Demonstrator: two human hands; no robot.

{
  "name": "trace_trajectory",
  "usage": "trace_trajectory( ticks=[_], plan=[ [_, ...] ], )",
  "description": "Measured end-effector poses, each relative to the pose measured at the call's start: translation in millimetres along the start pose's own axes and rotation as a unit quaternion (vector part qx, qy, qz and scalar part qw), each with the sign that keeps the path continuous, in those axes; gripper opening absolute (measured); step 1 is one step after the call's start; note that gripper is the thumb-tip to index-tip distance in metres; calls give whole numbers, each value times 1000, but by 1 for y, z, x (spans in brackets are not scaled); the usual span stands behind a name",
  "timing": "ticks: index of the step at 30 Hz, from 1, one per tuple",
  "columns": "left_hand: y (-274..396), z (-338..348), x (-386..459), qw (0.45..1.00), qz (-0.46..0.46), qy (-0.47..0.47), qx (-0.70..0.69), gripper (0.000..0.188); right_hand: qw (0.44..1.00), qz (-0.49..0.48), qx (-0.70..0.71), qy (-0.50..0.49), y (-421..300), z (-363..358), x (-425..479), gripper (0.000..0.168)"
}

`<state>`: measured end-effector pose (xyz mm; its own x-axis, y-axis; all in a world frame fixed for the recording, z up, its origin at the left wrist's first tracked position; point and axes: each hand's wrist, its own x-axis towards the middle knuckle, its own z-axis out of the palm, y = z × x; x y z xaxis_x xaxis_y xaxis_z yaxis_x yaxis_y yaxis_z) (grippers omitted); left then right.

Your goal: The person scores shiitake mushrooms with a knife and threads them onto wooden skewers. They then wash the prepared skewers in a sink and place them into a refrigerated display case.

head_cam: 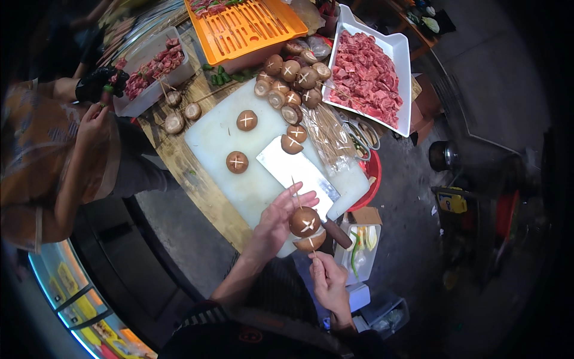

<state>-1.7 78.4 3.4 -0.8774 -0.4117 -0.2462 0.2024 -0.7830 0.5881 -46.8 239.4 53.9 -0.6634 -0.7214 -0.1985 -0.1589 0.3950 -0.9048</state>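
My right hand grips the lower end of a bamboo skewer. Two scored brown mushroom caps are threaded on it, a round one above a cut one. Beside the round cap is my left hand, its fingers spread behind the skewer; whether it bears on the cap is unclear. A cleaver lies on the white cutting board, with cut cap pieces at its far end. Two whole scored caps rest left of the blade. More mushrooms are heaped at the board's far edge.
A bag of skewers and scissors lie right of the board. Beyond stand a white tray of cut meat and an orange slotted tray. At left, a person wearing a black glove works by a meat tub.
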Motion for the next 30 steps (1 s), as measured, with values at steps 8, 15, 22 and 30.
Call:
trace_trajectory(
  ticks=[8, 15, 22, 30],
  plan=[
    [25, -28, 90, 730, 277, 164, 603, 32, 997, 73, 2, 33, 18, -16, -13, 9],
    [-1, -39, 141, 623, 267, 257, 688, 38, 996, 74, 11, 47, 24, -20, -25, 9],
    [7, -22, 122, 777, 207, 230, 549, 40, 995, 67, 44, 59, 26, -22, -27, 14],
    [34, -4, 33, 993, 70, 81, -50, 43, 998, 37, -34, -30, 13, -23, -23, 9]
  ],
)
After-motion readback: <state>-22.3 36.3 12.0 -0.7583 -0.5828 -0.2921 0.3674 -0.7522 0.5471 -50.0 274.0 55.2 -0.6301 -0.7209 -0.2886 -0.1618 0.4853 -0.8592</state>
